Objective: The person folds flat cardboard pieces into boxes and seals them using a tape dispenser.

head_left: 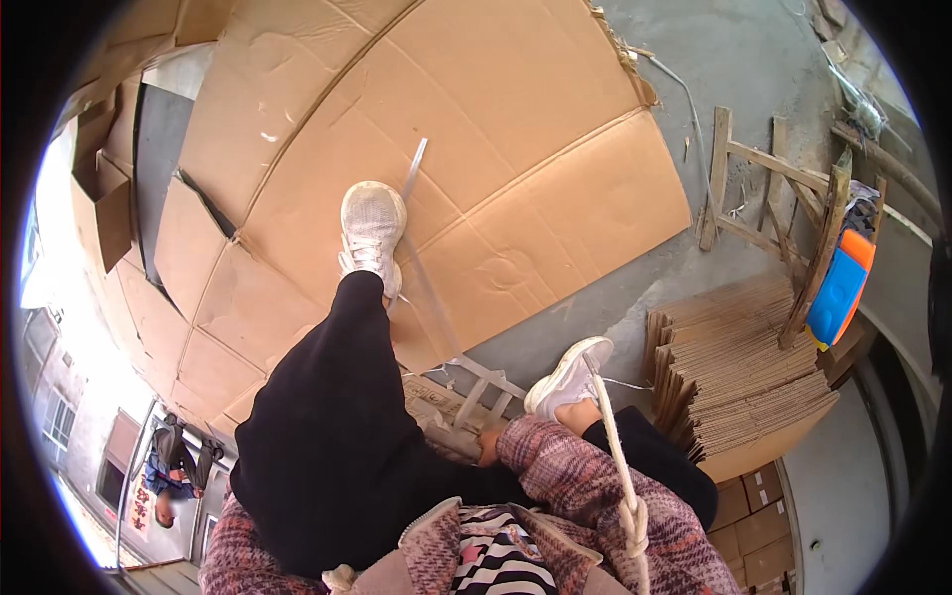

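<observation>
Between my legs, my right hand [487,445] reaches down from a plaid sleeve [550,458]. It is beside a low piece of pale wooden slats [436,416]; its fingers are mostly hidden, so its grip does not show. My left hand is out of sight, with only the left sleeve [248,555] showing beside my thigh. A large flattened cardboard sheet [555,79] lies ahead, and my left shoe [373,223] stands on it. A pale translucent strip [415,169] runs across the cardboard past that shoe, back toward the slats.
At right, a stack of folded cardboard [744,367] stands beside a wooden frame [833,228] and a blue-and-orange object [845,283]. My right shoe [570,377] is near the stack. More cardboard [109,213] lies at left, with another person [174,476] farther off.
</observation>
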`<state>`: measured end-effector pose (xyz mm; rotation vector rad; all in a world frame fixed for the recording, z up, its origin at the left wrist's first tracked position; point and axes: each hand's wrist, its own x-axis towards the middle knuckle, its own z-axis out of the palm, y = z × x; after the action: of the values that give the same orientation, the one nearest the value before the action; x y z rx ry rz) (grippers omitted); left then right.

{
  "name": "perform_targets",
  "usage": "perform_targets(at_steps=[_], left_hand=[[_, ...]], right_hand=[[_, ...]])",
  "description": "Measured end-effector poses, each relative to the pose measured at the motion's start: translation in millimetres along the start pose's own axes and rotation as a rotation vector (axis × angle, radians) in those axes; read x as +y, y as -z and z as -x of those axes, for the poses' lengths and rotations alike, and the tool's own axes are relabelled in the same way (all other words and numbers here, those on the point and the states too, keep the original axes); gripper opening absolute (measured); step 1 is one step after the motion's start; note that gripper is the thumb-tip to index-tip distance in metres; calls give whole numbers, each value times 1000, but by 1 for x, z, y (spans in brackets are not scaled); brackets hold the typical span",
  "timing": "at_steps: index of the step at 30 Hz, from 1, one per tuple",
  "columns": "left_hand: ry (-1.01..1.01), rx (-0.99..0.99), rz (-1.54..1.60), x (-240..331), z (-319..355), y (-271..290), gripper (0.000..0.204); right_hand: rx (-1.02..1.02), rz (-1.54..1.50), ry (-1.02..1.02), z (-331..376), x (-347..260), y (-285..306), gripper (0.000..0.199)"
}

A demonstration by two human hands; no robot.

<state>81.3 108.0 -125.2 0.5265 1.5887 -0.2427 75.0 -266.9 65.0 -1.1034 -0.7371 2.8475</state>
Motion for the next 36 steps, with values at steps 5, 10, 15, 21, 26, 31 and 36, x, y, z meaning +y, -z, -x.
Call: perform_targets(at_steps=[5,10,15,21,26,31,36], left_hand=[[22,4,-11,-11,8,12,36],[19,22,-53,-9,-1,16,38],[8,-14,-158,-4,4,8,41],[72,-104,-568,-32,70,19,43],[76,-176,-864,-20,114,37,45],[-36,-223,-1005,-3,122,61,47],[-189,-230,-1063,20,136,92,49]], right_hand=[[11,145,37,33,-34,-32,45],[125,71,42,83,-83,-14,42],[240,48,98,86,-115,56,35],[298,171,152,70,-131,112,35],[337,161,242,78,-132,124,41],[347,218,153,54,-138,130,43],[368,290,314,55,-136,133,65]])
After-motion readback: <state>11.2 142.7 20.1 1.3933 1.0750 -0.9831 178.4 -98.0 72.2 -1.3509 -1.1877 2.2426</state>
